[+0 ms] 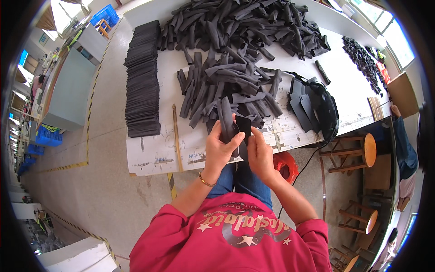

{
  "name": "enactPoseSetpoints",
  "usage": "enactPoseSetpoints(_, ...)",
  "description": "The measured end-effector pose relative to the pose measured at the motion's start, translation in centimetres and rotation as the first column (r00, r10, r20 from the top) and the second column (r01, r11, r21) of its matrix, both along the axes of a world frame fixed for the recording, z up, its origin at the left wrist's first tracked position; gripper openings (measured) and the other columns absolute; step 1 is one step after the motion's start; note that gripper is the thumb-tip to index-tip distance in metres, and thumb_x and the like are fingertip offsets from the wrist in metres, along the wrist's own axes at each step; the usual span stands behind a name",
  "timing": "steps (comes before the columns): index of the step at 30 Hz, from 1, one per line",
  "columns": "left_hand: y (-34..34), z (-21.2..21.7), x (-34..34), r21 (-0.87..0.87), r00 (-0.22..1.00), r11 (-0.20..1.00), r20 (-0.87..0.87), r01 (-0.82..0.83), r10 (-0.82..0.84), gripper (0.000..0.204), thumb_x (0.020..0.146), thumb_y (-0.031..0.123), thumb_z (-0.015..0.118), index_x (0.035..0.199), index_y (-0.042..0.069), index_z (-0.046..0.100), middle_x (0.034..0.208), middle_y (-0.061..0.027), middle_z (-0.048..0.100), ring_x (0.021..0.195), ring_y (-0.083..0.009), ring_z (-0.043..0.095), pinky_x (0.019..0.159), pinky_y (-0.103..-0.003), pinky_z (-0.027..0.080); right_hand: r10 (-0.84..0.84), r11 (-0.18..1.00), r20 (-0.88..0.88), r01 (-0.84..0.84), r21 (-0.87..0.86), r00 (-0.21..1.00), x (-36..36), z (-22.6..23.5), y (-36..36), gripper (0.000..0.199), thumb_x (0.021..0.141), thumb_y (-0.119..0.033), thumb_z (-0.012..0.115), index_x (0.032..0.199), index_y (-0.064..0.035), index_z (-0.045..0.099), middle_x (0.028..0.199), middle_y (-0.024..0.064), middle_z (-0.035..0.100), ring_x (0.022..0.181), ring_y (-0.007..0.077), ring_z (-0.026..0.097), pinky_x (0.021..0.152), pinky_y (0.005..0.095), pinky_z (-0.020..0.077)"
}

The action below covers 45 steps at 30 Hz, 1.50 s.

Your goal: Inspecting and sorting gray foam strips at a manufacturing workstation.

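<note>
A black fabric sleeve (225, 121) stands nearly upright in the left hand (219, 149), whose fingers are curled around its lower part, just over the near edge of the white surface (149, 154). Touching it on the right is a flat black rectangular piece (243, 124), pinched between thumb and fingers of the right hand (259, 152); both hands are pressed close together around the two pieces. A thin gold bracelet (206, 182) circles the left wrist, and the red sleeves of the person's sweatshirt (235, 238) run back toward the lower edge. Just beyond the hands lies a loose heap of similar black sleeves (226, 86), with a larger heap (244, 27) farther back. To the left, a long neat stack of flat black pieces (142, 79) runs along the surface's edge, and a slim wooden stick (176, 131) lies between that stack and the near heap. To the right, a round black basket (324, 109) holds more flat black cut pieces. Farther right, small black parts (362, 56) are spread near the window. A round wooden stool (360, 152) stands beside the surface, and an orange-red bag (285, 165) sits under it. Blue crates (47, 136) rest on the floor at far left, where yellow-black striped tape (93, 90) marks the aisle.
</note>
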<state>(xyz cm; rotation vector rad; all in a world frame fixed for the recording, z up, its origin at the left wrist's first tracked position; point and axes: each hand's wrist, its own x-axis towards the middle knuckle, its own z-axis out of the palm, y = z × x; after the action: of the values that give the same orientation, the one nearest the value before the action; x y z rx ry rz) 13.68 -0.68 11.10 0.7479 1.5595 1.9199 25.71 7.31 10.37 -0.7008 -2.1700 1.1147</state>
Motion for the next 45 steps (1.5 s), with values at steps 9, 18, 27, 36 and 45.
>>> enactPoseSetpoints(9,-0.8,-0.8,1.2,0.118,0.990,0.984,-0.036,-0.133,0.138,0.048,0.084,0.007,0.074,0.126,-0.004,0.053,0.118,-0.0050,0.053,0.094,-0.0072,0.055,0.079,-0.022,0.047,-0.292,0.953,-0.031,0.288,-0.099,0.956,-1.1,-0.3,-0.3,0.028,0.101,-0.011,0.049,0.121,0.0067,0.052,0.072,0.0049,0.054,0.064,0.0082,0.048,0.055,0.0256,0.0424)
enactPoseSetpoints(18,-1.4,-0.8,2.4,0.227,0.976,0.957,-0.081,-0.179,0.202,0.057,0.083,-0.003,0.072,0.135,-0.004,0.048,0.130,-0.0079,0.051,0.103,-0.0099,0.054,0.085,-0.023,0.048,-0.431,0.801,-0.228,0.253,-0.543,0.873,-0.8,-2.8,2.9,0.024,0.102,-0.015,0.049,0.117,0.0017,0.055,0.070,-0.0048,0.044,0.061,0.0039,0.040,0.054,0.0225,0.0367)
enactPoseSetpoints(27,-2.0,0.8,1.2,0.258,0.941,0.914,0.211,-0.314,0.264,0.058,0.085,0.003,0.070,0.138,-0.002,0.047,0.123,-0.0047,0.055,0.097,-0.0086,0.054,0.088,-0.023,0.045,-0.606,0.681,-0.156,0.611,0.404,0.780,2.6,0.7,11.7,0.022,0.099,-0.011,0.051,0.117,0.0006,0.057,0.083,0.0144,0.064,0.074,0.0181,0.063,0.065,0.0357,0.0526)
enactPoseSetpoints(36,-1.6,0.6,0.5,0.187,0.890,0.925,0.387,-0.331,0.241,0.052,0.086,0.000,0.068,0.135,-0.001,0.051,0.119,-0.0029,0.058,0.084,-0.0036,0.051,0.073,-0.019,0.042,-0.746,0.425,0.331,0.030,0.905,0.578,4.5,-8.4,23.6,0.038,0.092,-0.012,0.049,0.127,0.0035,0.054,0.122,0.0172,0.064,0.119,0.0317,0.058,0.106,0.0465,0.0389)
enactPoseSetpoints(45,-1.7,-0.2,-0.4,0.237,0.892,0.949,0.444,-0.207,0.084,0.053,0.086,0.000,0.070,0.135,0.001,0.052,0.121,-0.0015,0.059,0.092,-0.0031,0.054,0.080,-0.019,0.045,-0.119,0.990,0.207,0.100,0.100,0.971,0.8,0.7,11.0,0.038,0.092,-0.025,0.066,0.118,-0.0007,0.053,0.114,0.0183,0.062,0.112,0.0337,0.057,0.095,0.0421,0.0444)
